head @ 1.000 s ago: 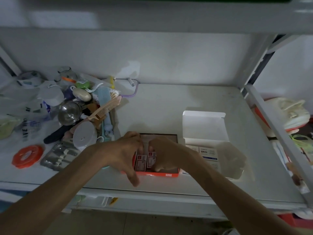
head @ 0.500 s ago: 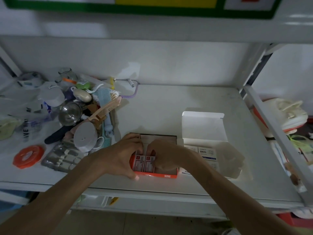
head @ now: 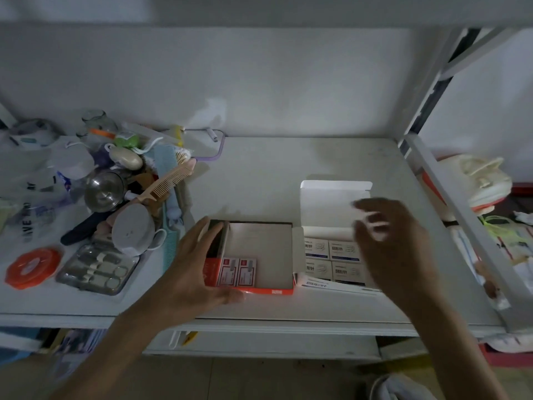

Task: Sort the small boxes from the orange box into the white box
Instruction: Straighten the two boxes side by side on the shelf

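The orange box [head: 268, 291] lies open near the shelf's front edge. Two small red-and-white boxes [head: 238, 271] stand side by side in its front left corner. My left hand [head: 196, 267] grips the orange box's left wall, thumb at the front. Just to the right stands the white box [head: 326, 203], lid up, with several small white boxes [head: 317, 248] inside. My right hand [head: 395, 241] hovers over the white box's right half, blurred and with fingers curled. Whether it holds a small box is unclear.
A pile of clutter fills the shelf's left side: a comb [head: 170, 180], a metal cup [head: 105, 190], an orange round lid [head: 33, 267] and a manicure set [head: 98, 268]. A slanted shelf rail [head: 461, 226] runs along the right, with bags beyond it.
My right hand has left the orange box and moved right over the white box. My left hand has shifted from the small boxes to the orange box's left wall.
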{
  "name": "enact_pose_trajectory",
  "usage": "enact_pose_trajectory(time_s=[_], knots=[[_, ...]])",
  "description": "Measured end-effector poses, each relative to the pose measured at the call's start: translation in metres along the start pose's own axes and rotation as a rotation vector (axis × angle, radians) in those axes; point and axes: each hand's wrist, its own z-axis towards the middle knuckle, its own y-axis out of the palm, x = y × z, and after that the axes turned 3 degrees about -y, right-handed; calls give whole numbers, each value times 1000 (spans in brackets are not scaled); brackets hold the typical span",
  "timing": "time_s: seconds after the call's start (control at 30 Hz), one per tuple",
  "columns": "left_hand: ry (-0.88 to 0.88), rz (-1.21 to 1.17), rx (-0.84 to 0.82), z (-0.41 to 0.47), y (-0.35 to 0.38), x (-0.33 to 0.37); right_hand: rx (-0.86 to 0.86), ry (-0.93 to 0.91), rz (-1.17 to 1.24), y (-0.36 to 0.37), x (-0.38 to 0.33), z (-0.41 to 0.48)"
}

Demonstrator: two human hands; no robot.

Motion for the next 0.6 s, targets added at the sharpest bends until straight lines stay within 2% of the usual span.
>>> enact_pose_trajectory(time_s=[0.07, 0.1, 0.17, 0.2, 0.27, 0.33, 0.43, 0.6], knots=[[-49, -147, 63, -8, 14, 0, 158, 220, -71, -20, 23, -14], [-51, -252, 98, -11, 19, 2, 178, 359, -87, -25, 33, -21], [-34, -440, 140, -15, 28, 7, 108, 579, -49, -27, 46, -31], [-24, -510, 150, -15, 32, 8, 56, 624, -4, -24, 52, -36], [-29, -601, 168, -13, 36, 8, -21, 614, 90, -17, 58, -43], [-43, -588, 205, -11, 39, 5, -51, 535, 133, -9, 62, -48], [-123, -455, 277, -8, 43, 0, -18, 452, 153, 0, 66, -49], [-165, -411, 271, -8, 45, -2, 27, 400, 174, 11, 69, -46]])
